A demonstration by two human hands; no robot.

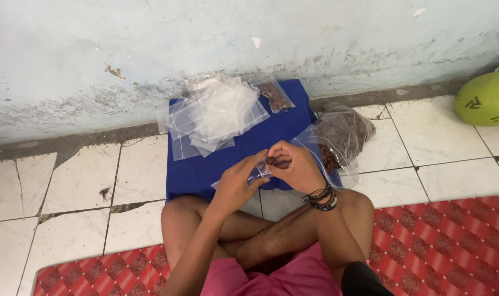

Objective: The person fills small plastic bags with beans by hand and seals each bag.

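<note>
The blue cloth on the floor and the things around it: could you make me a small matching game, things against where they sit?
Things:
1. stack of empty clear plastic bags
2. large clear bag of brown pieces
3. round green ball
4. small clear bag

Places:
A. far right, by the wall
B. between left hand and right hand
C. back of blue cloth
D. cloth's right edge

Pairs: 1-C, 2-D, 3-A, 4-B

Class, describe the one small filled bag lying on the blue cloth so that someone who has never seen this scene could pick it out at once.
Find the blue cloth on the tiled floor against the pale wall. At its far edge, just right of the heap of empty clear bags, lies a small filled bag. Unlike its empty neighbours, it holds dark brown bits, and it is much smaller than the big bag to the right.
</note>
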